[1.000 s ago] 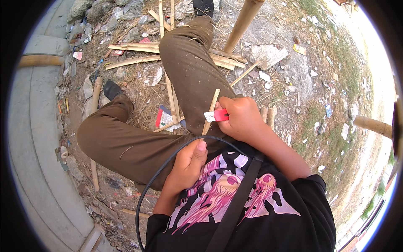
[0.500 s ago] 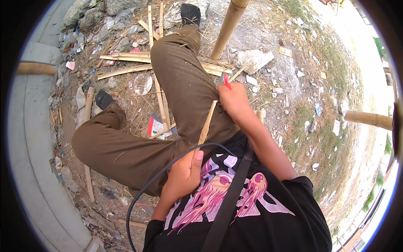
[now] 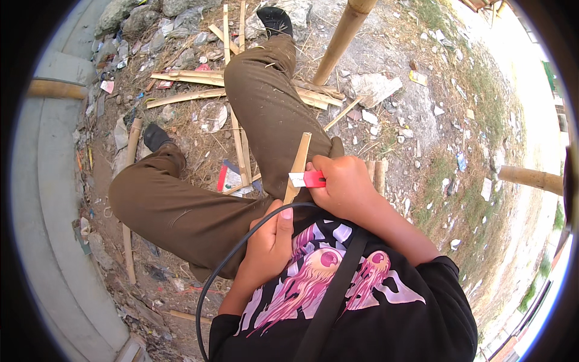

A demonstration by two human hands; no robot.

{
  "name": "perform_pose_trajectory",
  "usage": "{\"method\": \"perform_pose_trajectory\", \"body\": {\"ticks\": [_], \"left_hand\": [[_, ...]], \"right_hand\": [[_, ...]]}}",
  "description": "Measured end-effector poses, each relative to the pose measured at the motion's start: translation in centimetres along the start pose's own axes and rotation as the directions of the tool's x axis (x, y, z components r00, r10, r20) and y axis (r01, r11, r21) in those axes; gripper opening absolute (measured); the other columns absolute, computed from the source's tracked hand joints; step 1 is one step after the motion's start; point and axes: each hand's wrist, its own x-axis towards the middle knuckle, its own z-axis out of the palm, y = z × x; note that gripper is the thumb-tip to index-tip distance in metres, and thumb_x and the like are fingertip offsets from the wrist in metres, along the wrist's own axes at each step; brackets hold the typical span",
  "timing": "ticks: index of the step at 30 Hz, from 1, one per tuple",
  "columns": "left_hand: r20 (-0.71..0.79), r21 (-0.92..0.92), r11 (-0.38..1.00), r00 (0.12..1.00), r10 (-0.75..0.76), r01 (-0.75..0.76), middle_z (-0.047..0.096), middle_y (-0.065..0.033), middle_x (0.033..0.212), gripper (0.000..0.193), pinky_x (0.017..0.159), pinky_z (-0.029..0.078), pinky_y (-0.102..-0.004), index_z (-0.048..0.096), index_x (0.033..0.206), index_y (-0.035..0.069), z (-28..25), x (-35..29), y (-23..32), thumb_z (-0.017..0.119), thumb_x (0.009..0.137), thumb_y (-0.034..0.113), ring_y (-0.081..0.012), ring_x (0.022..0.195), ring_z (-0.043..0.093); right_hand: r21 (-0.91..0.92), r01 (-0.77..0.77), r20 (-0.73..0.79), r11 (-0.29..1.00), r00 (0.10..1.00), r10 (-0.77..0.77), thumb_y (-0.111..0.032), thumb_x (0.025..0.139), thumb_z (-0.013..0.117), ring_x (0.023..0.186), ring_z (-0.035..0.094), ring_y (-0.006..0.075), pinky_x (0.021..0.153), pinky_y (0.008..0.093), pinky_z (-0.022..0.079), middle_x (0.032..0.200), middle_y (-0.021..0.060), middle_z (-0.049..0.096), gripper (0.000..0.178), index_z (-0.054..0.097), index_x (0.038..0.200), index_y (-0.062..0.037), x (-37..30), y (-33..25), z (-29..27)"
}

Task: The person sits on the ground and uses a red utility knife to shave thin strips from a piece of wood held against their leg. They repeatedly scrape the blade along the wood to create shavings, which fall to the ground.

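Observation:
My left hand is closed around the lower end of a split bamboo strip, thumb along it. The strip tilts up and slightly right in front of my lap. In my right hand, fingers wrapped tight, is a small red-handled knife. Its short pale blade lies across the strip, just above my left thumb. A black cable arcs past my left hand near the fingertips. Behind the strip are my brown trouser legs.
Several bamboo strips lie crossed on the littered ground beyond my legs. An upright bamboo pole stands ahead, and another bamboo pole juts in at right. Grey slabs run along the left. Stones are piled at the far left.
My right hand has come back from beyond my thigh, toward my left hand. The knife blade now sits against the bamboo strip. My left hand keeps its hold.

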Motion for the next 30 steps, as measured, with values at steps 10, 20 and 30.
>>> {"method": "perform_pose_trajectory", "body": {"ticks": [10, 20, 30], "left_hand": [[0.018, -0.136, 0.982, 0.991, -0.132, 0.134, 0.047, 0.0021, 0.067, 0.031, 0.057, 0.037, -0.0259, 0.055, 0.090, 0.001, 0.2, -0.2, -0.8, 0.050, 0.112, 0.022, -0.0054, 0.061, 0.042], [0.178, -0.398, 0.879, 0.962, -0.207, 0.262, 0.046, 0.0053, 0.067, 0.027, 0.054, 0.031, -0.0232, 0.054, 0.093, 0.006, -0.5, -0.4, 0.1, 0.056, 0.111, 0.026, -0.0021, 0.060, 0.036], [0.075, -0.081, 0.994, 0.995, -0.067, 0.073, 0.045, 0.0034, 0.064, 0.027, 0.051, 0.035, -0.0230, 0.051, 0.098, 0.003, -0.5, -0.6, -1.3, 0.049, 0.113, 0.025, -0.0040, 0.055, 0.040]], "right_hand": [[-0.073, -0.147, -0.052, 0.986, 0.988, 0.143, -0.024, 0.084, 0.070, 0.064, 0.070, 0.0427, 0.062, 0.0511, 0.057, 0.065, 0.0218, 0.067, 0.022, 0.072, 0.080, -0.0024, 0.6, 0.3, 1.3], [0.009, -0.138, -0.030, 0.990, 0.990, 0.138, -0.022, 0.091, 0.065, 0.065, 0.066, 0.0446, 0.061, 0.0531, 0.052, 0.063, 0.0240, 0.062, 0.027, 0.064, 0.076, -0.0005, 2.9, 1.6, -4.1], [-0.055, 0.027, 0.004, 0.998, 1.000, -0.027, -0.016, 0.082, 0.072, 0.057, 0.064, 0.0402, 0.056, 0.0489, 0.052, 0.060, 0.0183, 0.063, 0.015, 0.064, 0.074, -0.0050, 0.2, 0.5, 0.2]]}}
